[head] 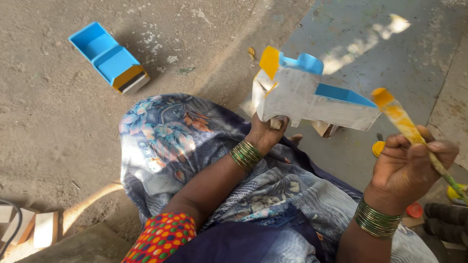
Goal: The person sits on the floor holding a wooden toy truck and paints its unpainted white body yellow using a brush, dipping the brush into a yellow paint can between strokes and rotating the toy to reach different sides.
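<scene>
Left hand (265, 134) is gripping a wooden toy truck (312, 100) from beneath, fingers closed on a block on its underside, holding it up above the lap. Toy truck is sitting tilted, cab end toward the left hand, bed end pointing toward the right hand. Its sides are showing whitish-grey; cab top and bed interior are showing blue; front corner of the cab is showing yellow.

Right hand (412, 163) is clenching a paintbrush (407, 129), thumb and fingers wrapped about the handle. Yellow-coated brush tip is standing just beside the bed end of the toy truck; contact cannot be told. Green bangles are sitting on both wrists.

Below the toy truck, a floral cloth (195, 146) is covering the lap. Well apart from the toy truck, on the sandy ground to its left, a second toy truck (109, 56) is lying, blue with a yellow end. Under the bed end of the toy truck, a yellow lid (378, 147) is lying on the grey floor (399, 53).
</scene>
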`<action>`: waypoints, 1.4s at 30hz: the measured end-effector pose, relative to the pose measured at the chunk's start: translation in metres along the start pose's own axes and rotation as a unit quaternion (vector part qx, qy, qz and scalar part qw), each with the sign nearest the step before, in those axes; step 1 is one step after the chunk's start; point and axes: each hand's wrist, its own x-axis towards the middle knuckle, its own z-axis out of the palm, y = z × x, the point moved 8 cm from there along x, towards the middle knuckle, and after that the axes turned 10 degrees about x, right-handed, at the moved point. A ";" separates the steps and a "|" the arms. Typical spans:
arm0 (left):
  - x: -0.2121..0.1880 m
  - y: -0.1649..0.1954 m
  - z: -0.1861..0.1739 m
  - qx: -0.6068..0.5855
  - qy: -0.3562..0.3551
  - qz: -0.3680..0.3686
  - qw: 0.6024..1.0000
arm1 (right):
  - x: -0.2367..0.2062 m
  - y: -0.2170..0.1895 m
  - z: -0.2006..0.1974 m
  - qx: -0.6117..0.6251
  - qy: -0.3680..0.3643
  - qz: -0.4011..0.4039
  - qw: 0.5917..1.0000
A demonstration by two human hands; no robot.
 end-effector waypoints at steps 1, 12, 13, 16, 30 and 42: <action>0.003 0.007 0.000 0.004 0.009 0.008 1.000 | 0.004 0.005 0.013 -0.024 -0.011 -0.007 1.000; 0.012 0.045 0.004 0.068 0.009 0.069 0.995 | -0.021 0.080 0.097 -0.196 -0.071 -0.025 0.978; 0.010 0.043 0.006 0.077 0.013 0.061 0.995 | -0.023 0.083 0.095 -0.195 -0.058 -0.027 0.979; -0.002 0.041 0.016 0.088 0.017 0.051 0.995 | -0.031 0.086 0.103 -0.226 -0.082 -0.043 0.970; -0.010 0.024 0.018 0.104 0.042 0.029 0.993 | -0.044 0.087 0.106 -0.292 -0.102 -0.057 0.949; -0.011 0.017 0.025 0.115 0.052 0.026 0.992 | -0.042 0.089 0.105 -0.312 -0.105 -0.067 0.942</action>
